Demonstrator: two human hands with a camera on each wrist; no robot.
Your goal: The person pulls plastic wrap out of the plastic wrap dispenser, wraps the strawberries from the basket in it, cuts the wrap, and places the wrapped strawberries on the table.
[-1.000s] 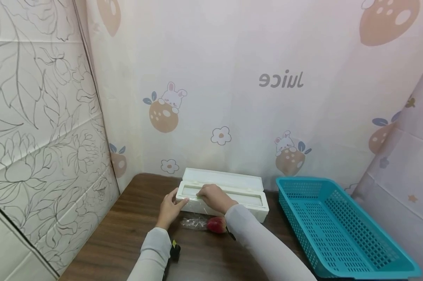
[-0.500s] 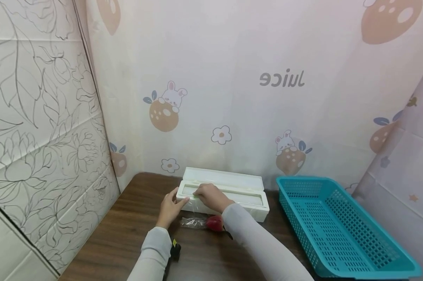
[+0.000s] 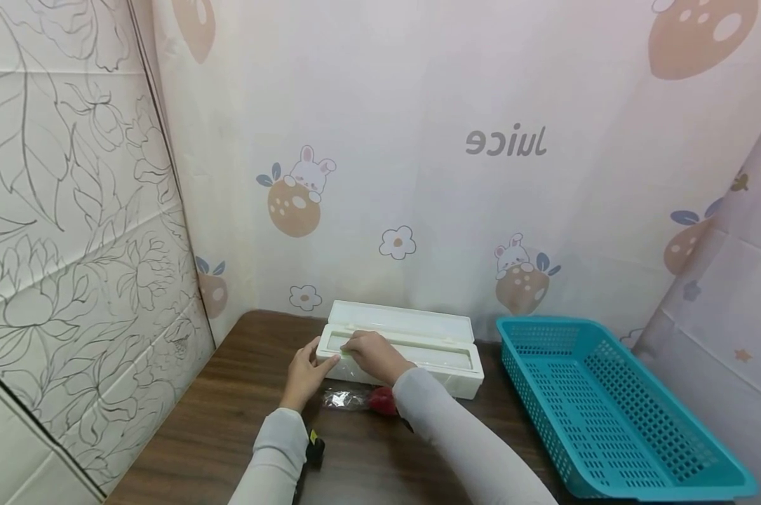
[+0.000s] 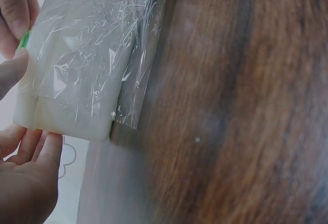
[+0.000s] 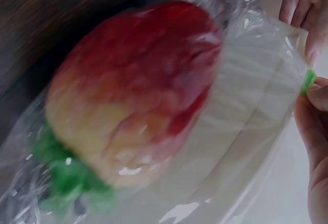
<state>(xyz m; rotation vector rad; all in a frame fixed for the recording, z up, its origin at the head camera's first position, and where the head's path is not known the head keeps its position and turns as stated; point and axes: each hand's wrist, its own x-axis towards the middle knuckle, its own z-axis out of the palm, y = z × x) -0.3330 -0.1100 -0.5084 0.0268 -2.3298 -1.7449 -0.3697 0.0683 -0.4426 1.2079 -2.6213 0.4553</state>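
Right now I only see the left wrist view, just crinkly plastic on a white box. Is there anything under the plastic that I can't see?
Observer: Yes, a red and yellow fruit with a green stem end lies under the cling film, in front of the white dispenser box.
Operator: What is the other hand doing?
Observer: The right hand rests on top of the box and pinches a small green slider.
Operator: And mine?
Observer: The left hand holds the box's left end.
Operator: Is there anything else on the table?
Observer: A blue plastic basket stands to the right of the box on the wooden table.
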